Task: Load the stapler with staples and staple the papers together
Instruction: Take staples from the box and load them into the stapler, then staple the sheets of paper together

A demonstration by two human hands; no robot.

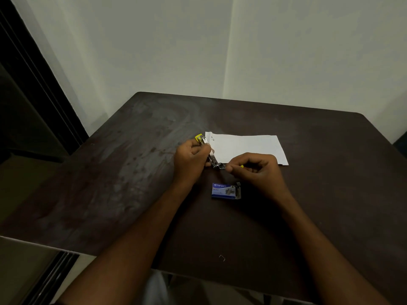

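Note:
A small yellow and metal stapler (208,150) is held over the dark table, its yellow end pointing up and left. My left hand (190,158) grips its body. My right hand (256,169) pinches the metal part at its lower right end, where a bit of yellow shows between the fingers. White papers (246,147) lie flat just behind both hands. A blue staple box (225,191) lies on the table below my right hand, its right end open.
The dark brown table (123,172) stands in a corner against pale walls. A single loose staple (222,258) lies near the front edge. A dark door frame (33,84) runs along the left.

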